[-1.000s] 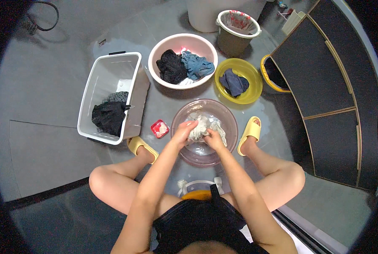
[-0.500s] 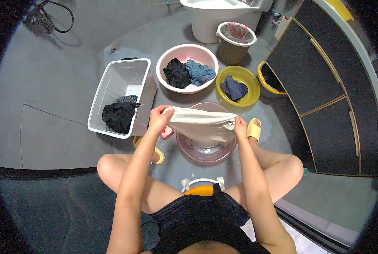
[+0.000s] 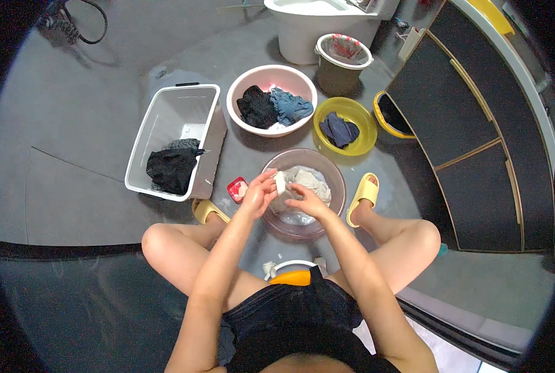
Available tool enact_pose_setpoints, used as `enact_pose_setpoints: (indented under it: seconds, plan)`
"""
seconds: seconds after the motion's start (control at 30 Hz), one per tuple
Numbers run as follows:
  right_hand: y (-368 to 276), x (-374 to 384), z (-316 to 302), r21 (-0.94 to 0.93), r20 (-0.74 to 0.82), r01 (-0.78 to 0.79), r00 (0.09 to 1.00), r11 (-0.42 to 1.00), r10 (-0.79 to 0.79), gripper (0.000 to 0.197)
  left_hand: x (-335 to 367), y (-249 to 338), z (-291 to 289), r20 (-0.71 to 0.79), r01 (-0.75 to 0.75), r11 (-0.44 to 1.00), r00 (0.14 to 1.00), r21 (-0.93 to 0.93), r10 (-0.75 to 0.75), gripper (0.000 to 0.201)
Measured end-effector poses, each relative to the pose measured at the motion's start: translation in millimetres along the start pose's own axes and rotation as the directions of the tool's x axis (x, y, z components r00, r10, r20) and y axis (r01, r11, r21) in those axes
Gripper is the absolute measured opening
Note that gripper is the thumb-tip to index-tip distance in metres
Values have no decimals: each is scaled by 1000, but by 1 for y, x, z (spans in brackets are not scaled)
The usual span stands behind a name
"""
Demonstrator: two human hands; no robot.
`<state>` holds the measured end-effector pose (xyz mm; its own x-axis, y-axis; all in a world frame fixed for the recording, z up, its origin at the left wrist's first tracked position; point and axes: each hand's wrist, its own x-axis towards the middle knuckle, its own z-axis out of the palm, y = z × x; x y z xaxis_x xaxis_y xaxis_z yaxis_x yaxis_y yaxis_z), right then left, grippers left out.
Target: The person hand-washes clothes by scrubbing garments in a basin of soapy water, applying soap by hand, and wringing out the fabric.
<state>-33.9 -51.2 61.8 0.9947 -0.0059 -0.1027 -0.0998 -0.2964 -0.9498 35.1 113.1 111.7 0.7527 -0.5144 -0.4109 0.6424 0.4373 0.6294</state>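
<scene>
Low over the mauve basin (image 3: 337, 214), a cream garment (image 3: 313, 181) lies bunched up, most of it down inside the basin with some water and suds. My left hand (image 3: 260, 195) is at the basin's left side, its fingertips pinching a raised fold of the garment. My right hand (image 3: 309, 202) hovers just right of that fold, fingers apart and curved, with nothing visibly gripped. Beside the basin on the left sits a small red dish (image 3: 236, 189) with a whitish lump, possibly soap.
A white bin (image 3: 212, 152) with black clothes stands left. Behind are a pink basin (image 3: 235, 118) with black and blue clothes, a yellow basin (image 3: 368, 143) with a navy cloth, a trash bin (image 3: 339, 74) and a toilet (image 3: 296, 37). Dark cabinets (image 3: 457, 105) line the right.
The cream garment was stretched between both hands above the basin; now it has dropped, bunched, into it. My hands have come close together, and my right hand has let go.
</scene>
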Motion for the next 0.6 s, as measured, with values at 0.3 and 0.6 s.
enact_pose_setpoints:
  seconds: [0.3, 0.6]
  plan:
    - [-64, -4, -40, 877, 28, -97, 988, 471, 151, 28, 19, -12, -17, 92, -285, 662, 946, 693, 310, 54]
    - [-114, -17, -89, 953, -90, 53, 990, 298, 110, 27, 61, -71, -34, -7, 39, 494, 998, 869, -66, 55]
